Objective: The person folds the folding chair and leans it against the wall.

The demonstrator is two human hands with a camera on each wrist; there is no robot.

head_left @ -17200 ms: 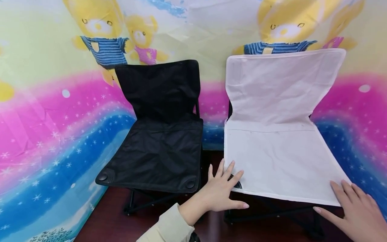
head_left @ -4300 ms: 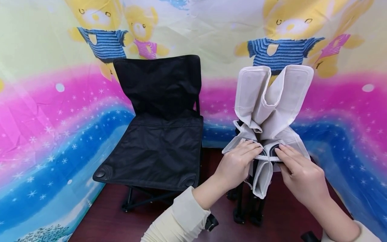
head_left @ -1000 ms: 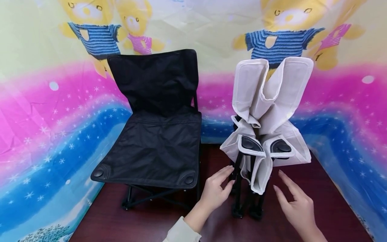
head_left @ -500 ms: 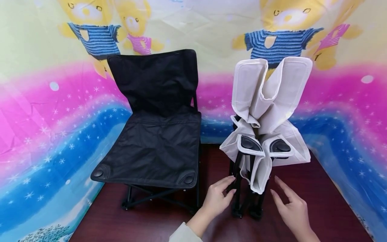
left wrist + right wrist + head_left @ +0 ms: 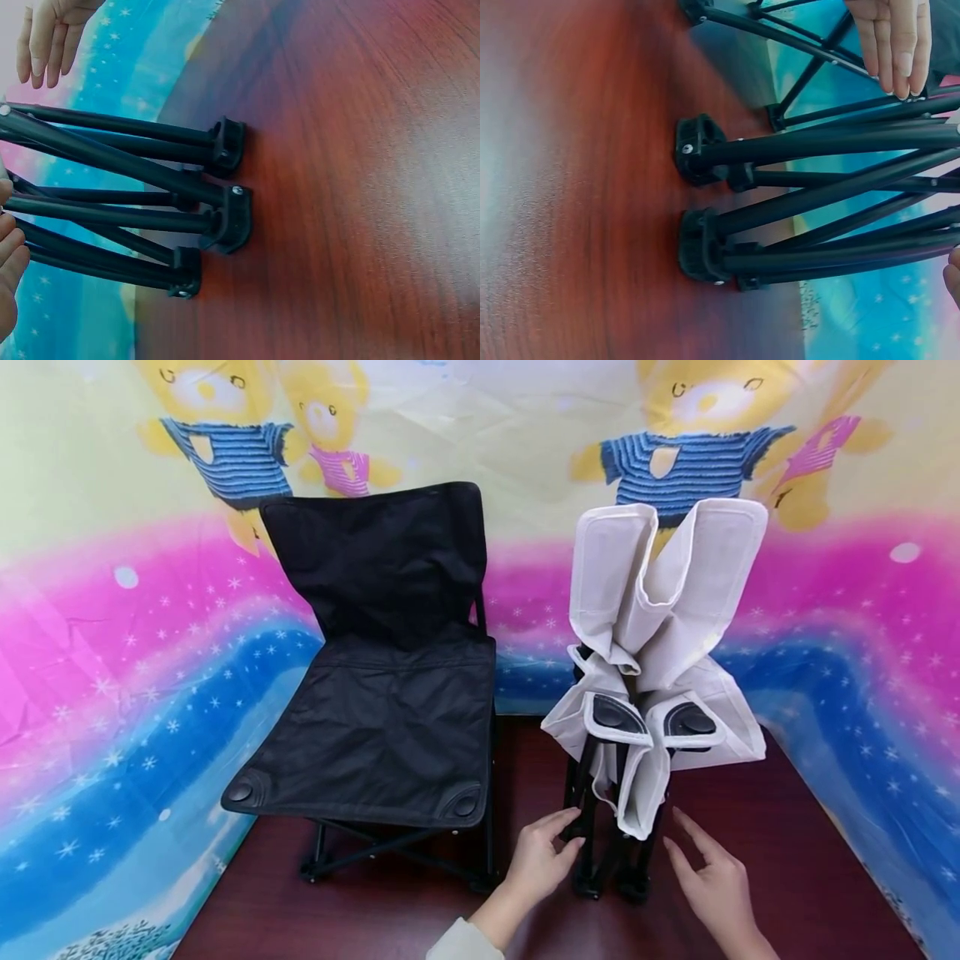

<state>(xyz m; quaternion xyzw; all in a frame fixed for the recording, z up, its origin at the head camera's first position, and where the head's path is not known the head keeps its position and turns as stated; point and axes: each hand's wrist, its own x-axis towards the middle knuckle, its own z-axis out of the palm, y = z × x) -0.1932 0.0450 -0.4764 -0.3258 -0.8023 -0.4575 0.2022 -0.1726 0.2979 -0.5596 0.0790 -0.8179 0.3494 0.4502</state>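
Note:
A white folding chair (image 5: 705, 585) stands folded upright on the right, its fabric bunched in pleats and its black-patched seat corners drawn together. Below the fabric, its black legs (image 5: 135, 217) are gathered into a narrow bundle. My left hand (image 5: 542, 860) is beside the legs on their left, fingers relaxed and loosely bent. On the other side is my right hand (image 5: 716, 885), thumb apart from the fingers. Neither hand grips anything. Whether the left fingertips touch a leg I cannot tell; the right fingertips appear just clear of the legs.
An unfolded black folding chair (image 5: 397, 727) stands to the left, its crossed legs (image 5: 810, 60) showing in the right wrist view. Both chairs are on a glossy red-brown tabletop (image 5: 375, 910). A backdrop (image 5: 525, 452) printed with bears hangs behind and along both sides.
The white chair went from spread out to folded. My hands have left its seat corners and dropped beside its legs; over the last second they have sunk slightly, the right moving closer.

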